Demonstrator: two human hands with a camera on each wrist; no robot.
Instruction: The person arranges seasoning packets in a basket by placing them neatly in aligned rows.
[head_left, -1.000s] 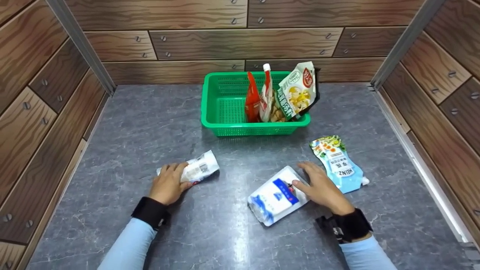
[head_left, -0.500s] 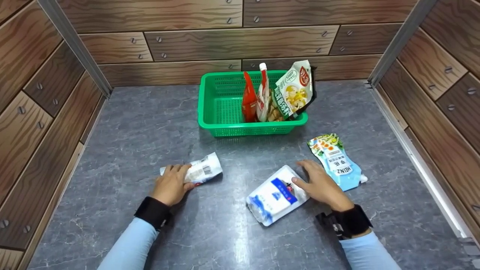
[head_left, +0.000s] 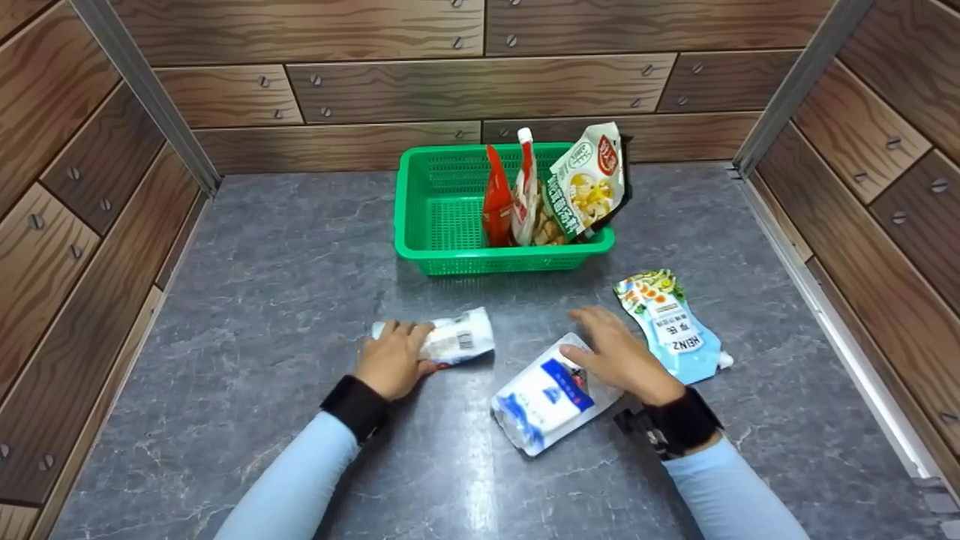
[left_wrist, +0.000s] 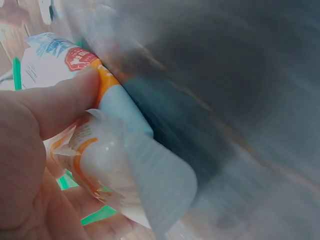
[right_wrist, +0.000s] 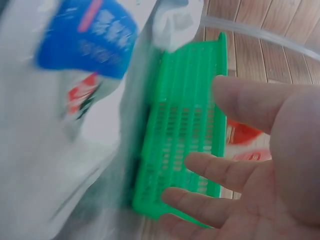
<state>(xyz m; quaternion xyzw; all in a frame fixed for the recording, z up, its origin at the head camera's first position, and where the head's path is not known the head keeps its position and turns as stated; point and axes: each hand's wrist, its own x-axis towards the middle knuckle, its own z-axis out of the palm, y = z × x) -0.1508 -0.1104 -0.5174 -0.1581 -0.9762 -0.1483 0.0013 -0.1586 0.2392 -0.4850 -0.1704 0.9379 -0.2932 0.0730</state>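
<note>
The left hand (head_left: 395,360) grips a small white packet (head_left: 459,337) lying on the grey surface; in the left wrist view the thumb and fingers pinch its white and orange wrapping (left_wrist: 107,85). Over the upper right edge of a white and blue pouch (head_left: 544,394) hovers the right hand (head_left: 622,356), fingers spread and holding nothing. The right wrist view shows that pouch (right_wrist: 90,40) apart from the fingers of the right hand (right_wrist: 240,165). A light blue Heinz pouch (head_left: 679,330) lies just beyond the right hand.
A green basket (head_left: 502,253) stands at the back middle. In its right part are a red packet (head_left: 496,202), a white-capped pouch (head_left: 526,187) and a green and white bag (head_left: 589,184). Wood-patterned walls (head_left: 390,90) enclose the surface.
The left hand has moved right with the white packet, nearer to the white and blue pouch. The right hand has shifted slightly left and up. The basket and its contents stay put.
</note>
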